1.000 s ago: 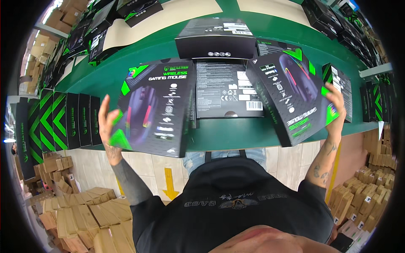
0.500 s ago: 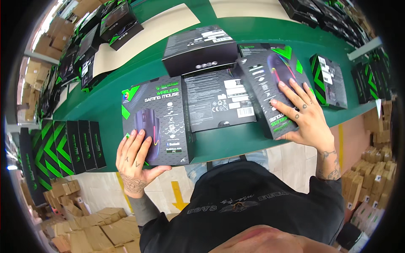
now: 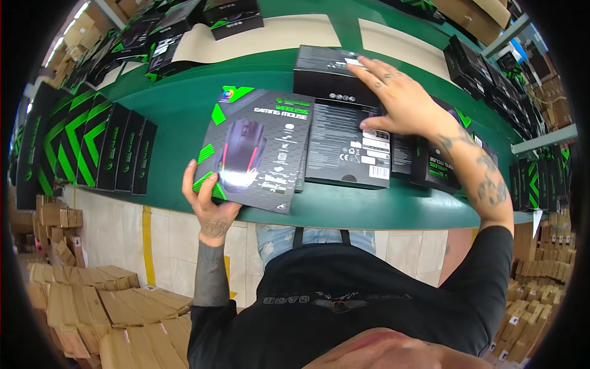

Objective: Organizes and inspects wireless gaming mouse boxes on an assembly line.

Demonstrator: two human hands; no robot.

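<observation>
My left hand (image 3: 213, 212) grips the lower left corner of a black and green gaming mouse box (image 3: 276, 163), which shows its front and is slightly tilted. My right hand (image 3: 409, 101) is spread over the right part of a black box (image 3: 322, 64) lying at the back, fingertips at its top; firm contact cannot be made out. Under that hand, a box with its label side up (image 3: 338, 147) lies in the middle, partly covered by the thumb. Another mouse box (image 3: 435, 169) lies right of it, partly behind my right forearm.
Several boxes stand in a row at the left end of the green table (image 3: 393, 209). More black boxes (image 3: 233, 18) sit along the far side on beige sheets (image 3: 295, 31). Brown cartons (image 3: 135, 307) are stacked on the floor at both sides.
My right hand has left the right-hand mouse box and moved left and away, over the back box. My left hand now grips its box, which is more tilted. The view has shifted.
</observation>
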